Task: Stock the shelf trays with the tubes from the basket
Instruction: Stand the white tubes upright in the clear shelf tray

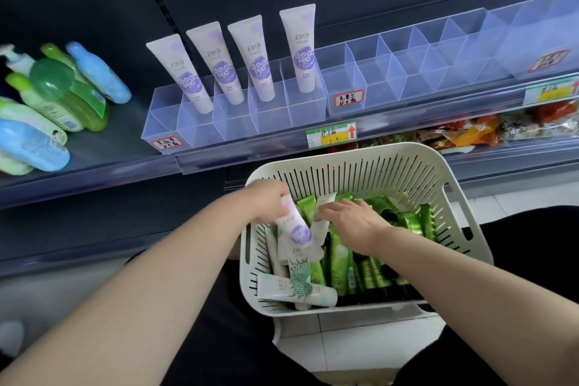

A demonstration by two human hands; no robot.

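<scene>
A cream slotted basket (pixel 438 194) stands below the shelf, filled with green tubes (pixel 340 263) and white tubes (pixel 294 290). My left hand (pixel 266 199) grips a white tube with a purple flower (pixel 294 226) by its top end, over the basket's left side. My right hand (pixel 347 218) reaches into the pile, fingers curled among the tubes; I cannot see whether it grips one. On the shelf a clear divided tray (pixel 163 122) holds several purple-flower tubes (pixel 247 59) upright. A second clear tray (pixel 376 72) to its right has empty compartments.
Green and blue bottles (pixel 62 97) lie on the shelf at the left. Price labels (pixel 332 135) sit on the shelf's front rail. Packaged snacks (pixel 470 131) fill the lower shelf at the right. White floor tiles show under the basket.
</scene>
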